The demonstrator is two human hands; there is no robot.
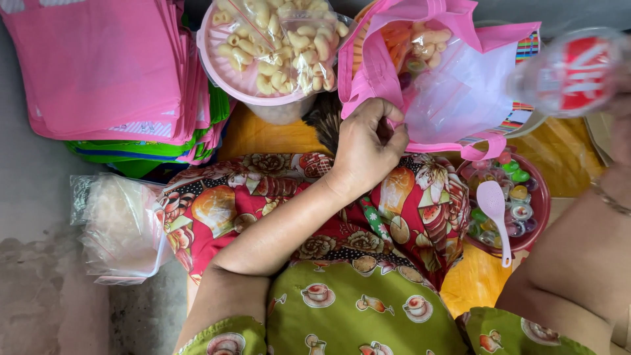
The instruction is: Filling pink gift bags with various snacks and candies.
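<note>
My left hand (365,144) grips the near edge of an open pink cloth bag (384,56) that rests on my lap. Inside the bag I see a clear plastic packet (460,98) and some puffed snacks (420,43). My right hand (621,98) is at the frame's right edge, only partly visible, and holds a small blurred plastic bottle with a red label (572,72) above the bag's right side. My lap is covered by a red flowered cloth (407,210).
A pink tray (217,72) of bagged puffed snacks lies at the top middle. A stack of pink and green cloth bags (98,72) sits top left. Clear packets (118,227) lie left. At right is a red bowl (536,210) of small colourful cups with a pink spoon (494,210).
</note>
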